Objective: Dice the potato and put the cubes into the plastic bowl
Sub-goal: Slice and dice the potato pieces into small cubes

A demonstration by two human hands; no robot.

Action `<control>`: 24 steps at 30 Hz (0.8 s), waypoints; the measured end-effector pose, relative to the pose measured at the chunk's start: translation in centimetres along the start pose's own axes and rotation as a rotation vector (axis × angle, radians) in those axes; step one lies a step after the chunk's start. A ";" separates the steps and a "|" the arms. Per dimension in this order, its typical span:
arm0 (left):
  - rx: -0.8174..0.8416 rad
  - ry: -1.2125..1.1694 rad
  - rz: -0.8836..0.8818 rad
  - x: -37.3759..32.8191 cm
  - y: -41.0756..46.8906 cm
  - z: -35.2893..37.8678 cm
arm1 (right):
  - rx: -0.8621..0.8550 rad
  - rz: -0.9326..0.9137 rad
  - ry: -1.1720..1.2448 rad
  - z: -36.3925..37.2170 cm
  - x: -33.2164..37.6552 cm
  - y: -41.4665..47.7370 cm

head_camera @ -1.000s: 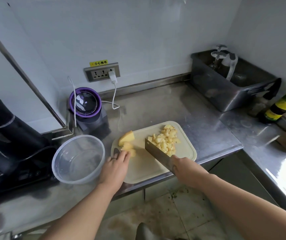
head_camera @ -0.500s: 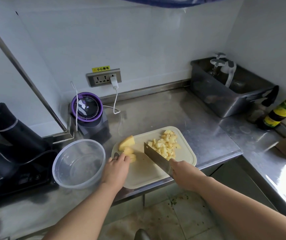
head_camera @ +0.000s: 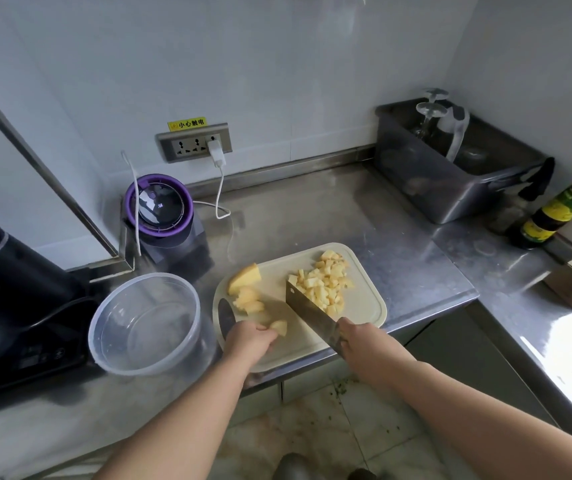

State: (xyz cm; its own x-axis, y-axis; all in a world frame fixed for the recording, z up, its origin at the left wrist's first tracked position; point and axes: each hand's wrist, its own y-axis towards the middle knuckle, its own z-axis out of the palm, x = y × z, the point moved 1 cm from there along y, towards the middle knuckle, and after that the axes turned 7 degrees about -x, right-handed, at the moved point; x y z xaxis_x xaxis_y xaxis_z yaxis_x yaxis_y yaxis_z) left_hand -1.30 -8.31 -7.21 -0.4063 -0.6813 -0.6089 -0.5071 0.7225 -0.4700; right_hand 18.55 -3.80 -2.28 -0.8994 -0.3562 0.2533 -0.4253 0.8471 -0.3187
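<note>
Perhaps half diced: yellow potato cubes [head_camera: 324, 285] heaped, potato chunks [head_camera: 244, 278] uncut, clear plastic bowl [head_camera: 146, 327] empty. Left hand [head_camera: 248, 341] pinches a potato piece [head_camera: 279, 328]; right hand [head_camera: 360, 341] grips steel cleaver [head_camera: 308, 310].

The left hand [head_camera: 249, 341] has left the potato slices [head_camera: 248, 299] at the left edge of the cutting board [head_camera: 364, 306] and drawn back toward the board's near middle, now pinching one separated potato piece [head_camera: 279, 328] near the cleaver [head_camera: 312, 313].
</note>
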 end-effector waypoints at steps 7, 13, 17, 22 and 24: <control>-0.105 0.341 0.177 0.3 0.3 -0.4 | 0.016 -0.001 0.021 0.3 0.0 -0.5; -0.097 0.158 0.094 -0.3 0.7 1.2 | 0.068 0.011 0.006 0.7 -0.5 -0.9; -0.072 0.004 -0.009 -0.8 0.8 2.2 | 0.028 0.002 0.048 0.7 -0.1 -1.1; -0.066 -0.130 -0.104 -1.0 1.3 3.1 | 0.073 0.000 0.031 1.5 0.2 -1.0; -0.079 -0.164 -0.138 -1.1 1.6 3.3 | 0.077 -0.004 0.026 1.9 0.6 -0.8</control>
State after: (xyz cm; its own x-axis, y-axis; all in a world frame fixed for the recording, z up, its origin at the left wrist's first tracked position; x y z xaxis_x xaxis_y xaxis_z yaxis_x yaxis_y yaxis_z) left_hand 0.85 -6.02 -9.40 -0.2031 -0.7402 -0.6410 -0.6097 0.6078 -0.5087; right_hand 18.20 -5.46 -3.57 -0.8952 -0.3483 0.2780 -0.4362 0.8126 -0.3865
